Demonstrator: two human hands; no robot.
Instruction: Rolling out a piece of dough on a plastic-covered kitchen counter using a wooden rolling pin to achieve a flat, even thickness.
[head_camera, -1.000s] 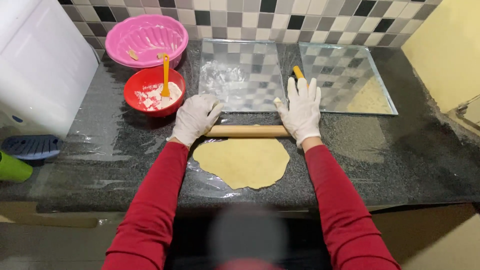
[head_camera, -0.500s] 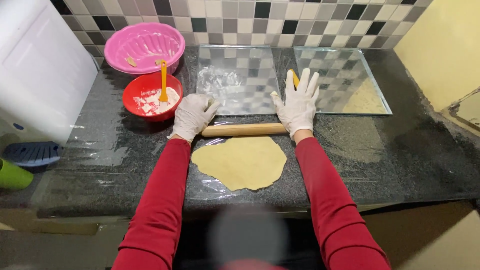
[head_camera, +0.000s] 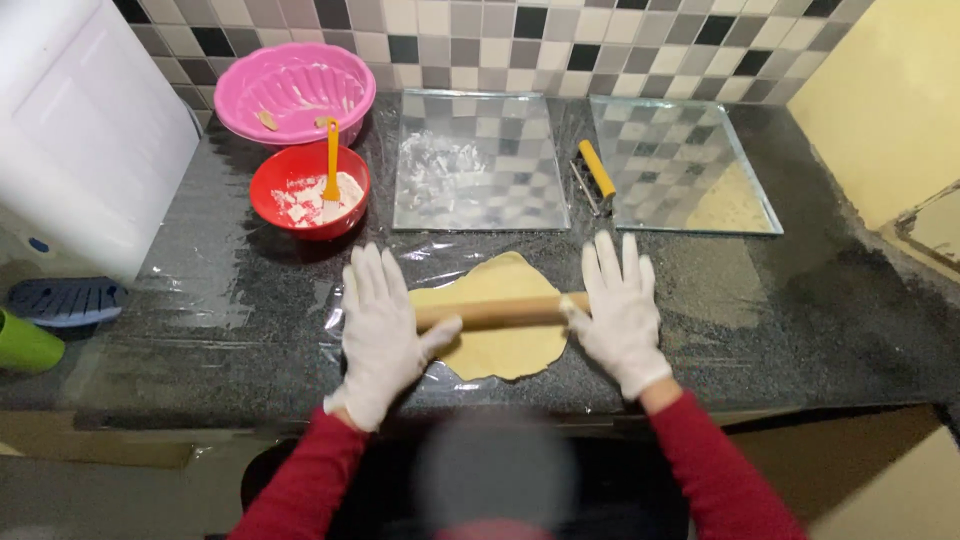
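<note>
Dough (head_camera: 497, 345) under the rolling pin (head_camera: 500, 312) could tear or stick to the plastic film (head_camera: 250, 290) if the flat-pressed left hand (head_camera: 380, 335) and right hand (head_camera: 620, 315), fingers spread unclenched, bear down unevenly.

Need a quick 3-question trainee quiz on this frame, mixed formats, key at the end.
1. True or false: the rolling pin lies across the flattened dough.
2. Which bowl holds the orange spatula? A) pink bowl B) red bowl C) neither
3. Fill in: the left hand and right hand both wear white ____.

Key
1. True: each hand rests flat on one end of the pin, and dough shows on both sides of it.
2. B: it stands in the red bowl with the flour.
3. gloves
</note>
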